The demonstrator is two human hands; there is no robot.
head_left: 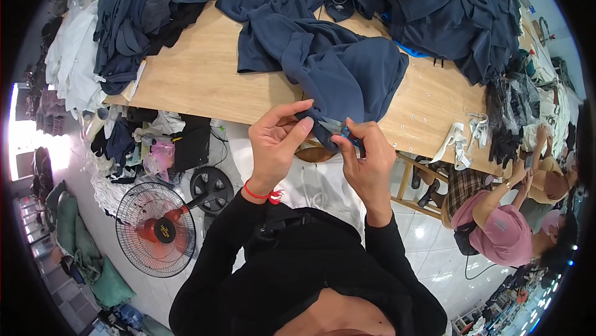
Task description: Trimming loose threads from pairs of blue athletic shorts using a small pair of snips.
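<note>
Nearby, both hands' fingers pinch the navy garment over the wooden table; clothing heaps crowd behind.

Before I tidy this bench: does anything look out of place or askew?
Mostly the dark blue garments: heaped unfolded across the wooden table, one hanging over its near edge. White strips dangle off the edge, too.
</note>
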